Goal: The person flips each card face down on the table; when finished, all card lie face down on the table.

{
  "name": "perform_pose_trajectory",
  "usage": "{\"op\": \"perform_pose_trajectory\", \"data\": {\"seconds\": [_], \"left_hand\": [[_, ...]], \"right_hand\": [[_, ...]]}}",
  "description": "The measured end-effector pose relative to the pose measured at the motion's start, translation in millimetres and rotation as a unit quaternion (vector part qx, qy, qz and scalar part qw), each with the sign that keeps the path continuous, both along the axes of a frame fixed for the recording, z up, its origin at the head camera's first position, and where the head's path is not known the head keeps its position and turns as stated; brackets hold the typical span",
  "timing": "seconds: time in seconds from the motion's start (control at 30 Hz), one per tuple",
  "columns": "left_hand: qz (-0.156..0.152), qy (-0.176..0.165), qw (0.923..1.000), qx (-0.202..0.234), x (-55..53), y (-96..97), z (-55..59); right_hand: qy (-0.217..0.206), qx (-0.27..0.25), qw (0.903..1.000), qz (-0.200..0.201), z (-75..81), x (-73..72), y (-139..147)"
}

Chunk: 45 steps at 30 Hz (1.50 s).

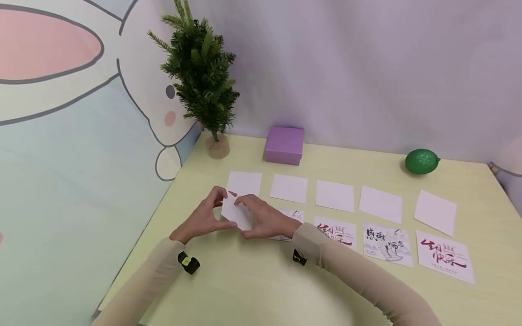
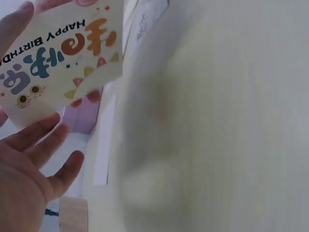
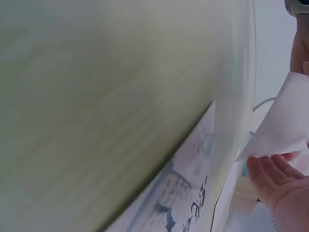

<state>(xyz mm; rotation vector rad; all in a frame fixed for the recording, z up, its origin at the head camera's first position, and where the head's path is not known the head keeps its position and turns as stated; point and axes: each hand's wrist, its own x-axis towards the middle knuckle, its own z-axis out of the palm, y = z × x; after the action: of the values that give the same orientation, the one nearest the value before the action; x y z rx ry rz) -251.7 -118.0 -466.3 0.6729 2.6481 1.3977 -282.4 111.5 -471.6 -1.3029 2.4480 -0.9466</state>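
My two hands hold one greeting card [image 1: 235, 213] between them, tilted above the left part of the table. The left hand [image 1: 205, 219] grips its left side, thumb at the lower edge and fingers at the top corner. My right hand [image 1: 265, 219] pinches the right side of the card. In the head view its blank white face shows. The left wrist view shows colourful HAPPY BIRTHDAY lettering on the other face of the card [image 2: 72, 58]. Just behind the hands lies a blank white card [image 1: 244, 182]. A printed card [image 1: 291, 217] is partly hidden by the right hand.
Further white cards [image 1: 288, 188] continue that back row to the right. Printed cards [image 1: 389, 243] with brush lettering lie in a front row. A purple box [image 1: 284, 145], a small artificial tree [image 1: 205, 74] and a green lemon-shaped object [image 1: 422, 161] stand along the table's back.
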Motion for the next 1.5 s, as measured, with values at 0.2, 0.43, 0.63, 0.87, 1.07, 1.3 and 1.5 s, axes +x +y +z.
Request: {"op": "perform_pose_trajectory", "data": {"seconds": [0.2,0.43,0.63,0.87,1.07,1.3,1.5], "left_hand": [[0.001,0.080,0.9834,-0.163,-0.5,-17.4,-15.2],[-0.024,0.109,0.9545,-0.277,-3.8,-20.7,-31.7],[-0.019,0.130,0.9499,-0.284,-6.4,-9.4,-29.4],[-0.076,0.157,0.9466,-0.271,-21.8,50.5,-17.4],[-0.131,0.141,0.9355,-0.296,-30.8,97.9,-18.0],[-0.140,0.104,0.9439,-0.280,-28.1,112.7,-20.5],[-0.131,0.125,0.9411,-0.286,-24.9,112.9,-20.3]], "right_hand": [[0.073,0.108,0.9914,-0.009,-2.4,-3.2,-6],[0.133,0.202,0.9701,0.023,-11.9,-8.4,-20],[0.122,0.196,0.9726,0.022,-2.4,-9.5,2],[0.104,0.225,0.9670,-0.058,13.6,2.7,76],[0.100,0.251,0.9578,-0.098,4.7,10.4,101],[0.040,0.236,0.9633,-0.121,1.3,11.1,98],[0.054,0.219,0.9679,-0.111,2.0,13.5,97]]}}
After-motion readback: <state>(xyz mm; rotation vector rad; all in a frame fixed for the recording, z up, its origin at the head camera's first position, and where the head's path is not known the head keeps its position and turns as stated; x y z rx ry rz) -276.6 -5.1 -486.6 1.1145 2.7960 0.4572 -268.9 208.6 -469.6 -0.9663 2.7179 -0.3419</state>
